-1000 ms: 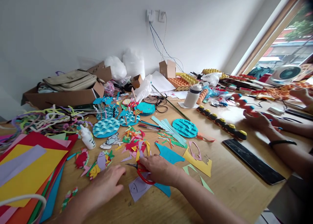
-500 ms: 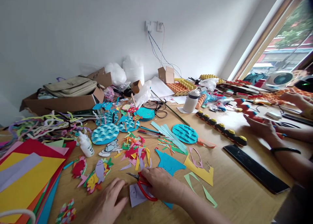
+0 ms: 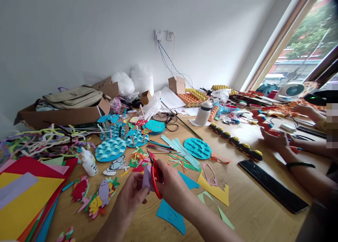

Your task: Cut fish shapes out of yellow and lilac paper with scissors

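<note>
My left hand (image 3: 133, 189) pinches a small piece of purple paper (image 3: 146, 179) and holds it above the table. In my right hand (image 3: 169, 184) are red-handled scissors (image 3: 155, 182), their blades pointing up and away, close beside the paper. Whether the blades touch the paper I cannot tell. Below my right wrist lies a piece of blue paper (image 3: 171, 215) with a drawn outline. Left of my hands sits a pile of cut paper fish (image 3: 103, 194), a purple one on top. Coloured paper scraps (image 3: 139, 162) lie just beyond my hands.
Coloured paper sheets (image 3: 29, 196) and a white glue bottle (image 3: 89, 161) stand left. Round blue wavy bases (image 3: 110, 149) are behind. To the right are a black phone-like slab (image 3: 271, 185), a painted egg-carton strip (image 3: 235, 141) and another person's hands (image 3: 276, 140). A white cup (image 3: 203, 114) stands further back.
My left hand has taken up the purple paper from the table. My right hand has raised the scissors, turning their blades upward. The view has shifted slightly.
</note>
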The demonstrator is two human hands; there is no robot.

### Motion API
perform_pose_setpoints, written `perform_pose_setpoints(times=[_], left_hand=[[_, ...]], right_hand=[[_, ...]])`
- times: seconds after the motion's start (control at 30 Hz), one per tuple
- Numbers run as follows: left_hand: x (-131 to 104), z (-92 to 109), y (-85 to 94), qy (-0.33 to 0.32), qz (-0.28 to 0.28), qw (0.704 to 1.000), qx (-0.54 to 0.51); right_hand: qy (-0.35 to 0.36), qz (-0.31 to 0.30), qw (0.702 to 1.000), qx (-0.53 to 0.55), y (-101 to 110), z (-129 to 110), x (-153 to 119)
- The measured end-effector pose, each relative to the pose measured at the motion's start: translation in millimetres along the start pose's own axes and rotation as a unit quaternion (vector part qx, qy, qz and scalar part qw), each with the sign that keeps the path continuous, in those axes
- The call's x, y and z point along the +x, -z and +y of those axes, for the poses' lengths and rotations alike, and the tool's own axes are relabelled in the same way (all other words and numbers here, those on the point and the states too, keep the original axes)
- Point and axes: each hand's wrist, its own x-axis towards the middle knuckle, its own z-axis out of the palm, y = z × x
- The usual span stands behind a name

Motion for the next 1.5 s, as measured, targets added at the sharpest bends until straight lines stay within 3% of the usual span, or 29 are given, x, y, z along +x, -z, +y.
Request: perform_pose_setpoints(times=[0.23, 0.47, 0.57, 0.67, 0.87, 1.0, 1.27, 1.5], left_hand=[[16, 13, -5.0, -0.093, 0.036, 0.995, 0.017], [27, 30, 7.5, -0.102, 0.069, 0.989, 0.078], [31, 42, 10.3, -0.099, 0.074, 0.991, 0.053], [32, 49, 8.2, -0.09, 0.085, 0.992, 0.023], [26, 53, 3.5, -0.062, 0.061, 0.993, -0.085], [26, 56, 7.0, -0.059, 0.064, 0.982, -0.165], [29, 74, 13.3, -0.052, 0.066, 0.974, -0.209], [30, 73, 3.4, -0.079, 0.035, 0.97, -0.226]], right_hand=[[0.002, 0.054, 0.998, 0.031, -5, -7, 8], [0.015, 0.078, 0.997, 0.018, 0, -11, 23], [-0.015, 0.082, 0.996, 0.044, 11, -8, 29], [-0.021, 0.038, 0.995, 0.086, 18, -5, 31], [-0.025, 0.005, 0.977, 0.214, 17, -10, 33], [-0.02, 0.019, 0.955, 0.295, 15, -15, 37], [0.018, 0.083, 0.93, 0.357, 12, -25, 46], [0.004, 0.119, 0.905, 0.408, 6, -32, 45]])
